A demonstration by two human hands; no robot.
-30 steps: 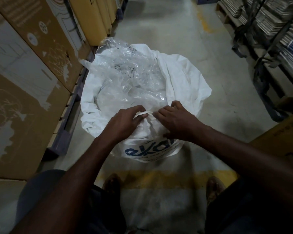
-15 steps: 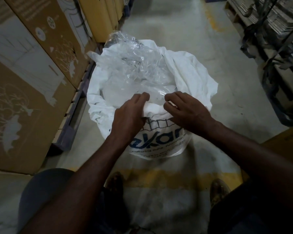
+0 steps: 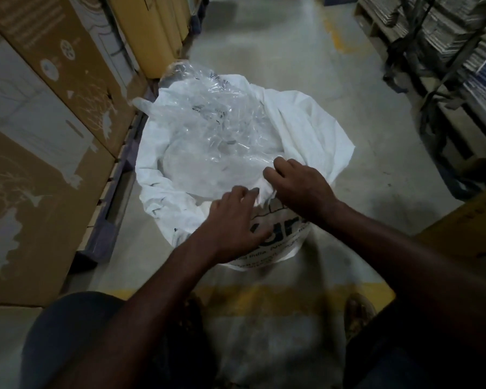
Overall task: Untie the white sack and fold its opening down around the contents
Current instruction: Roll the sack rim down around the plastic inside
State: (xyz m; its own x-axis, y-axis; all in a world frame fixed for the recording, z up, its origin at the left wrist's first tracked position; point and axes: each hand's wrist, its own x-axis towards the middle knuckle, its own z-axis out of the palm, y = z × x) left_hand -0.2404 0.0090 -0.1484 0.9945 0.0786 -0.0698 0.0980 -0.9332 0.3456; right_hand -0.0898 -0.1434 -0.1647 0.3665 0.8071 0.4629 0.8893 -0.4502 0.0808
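Nearest the camera, two shoes (image 3: 358, 311) stand on a yellow floor stripe (image 3: 225, 297), just short of the white sack (image 3: 306, 130), which stands upright on the concrete floor (image 3: 264, 51) with its mouth open. Both forearms reach forward over the near side of the sack. The left hand (image 3: 230, 223) lies on the sack's near rim, its fingers curled onto a bunched fold of white fabric. The right hand (image 3: 300, 186) sits just beside it on the same rim, fingers bent and pinching that fold, so the two hands are close together with only the crumpled cloth between them. Blue printed lettering (image 3: 281, 228) shows on the sack's outer wall below the hands. Inside the sack, beyond the hands, a crinkled clear plastic liner (image 3: 208, 130) fills the opening and rises above the far rim. To the left of the sack, tall cardboard boxes (image 3: 40, 136) stand on a pallet (image 3: 110, 197). To the right of the sack, well apart, stacked sheets rest on a shelf (image 3: 460, 51).
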